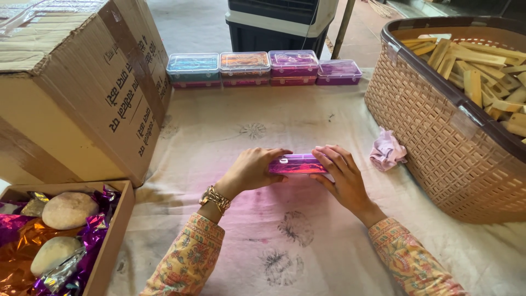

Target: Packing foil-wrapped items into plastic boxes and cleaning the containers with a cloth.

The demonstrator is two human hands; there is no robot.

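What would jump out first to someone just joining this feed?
Both hands, left hand and right hand, clasp a small purple plastic case mid-table. Similar coloured cases line the table's far edge. A woven basket of wooden strips fills the right side, and a big cardboard box stands left.

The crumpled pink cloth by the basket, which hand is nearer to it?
Right. The right hand lies just left of the pink cloth; the left hand is farther left, across the clear purple box that both hold.
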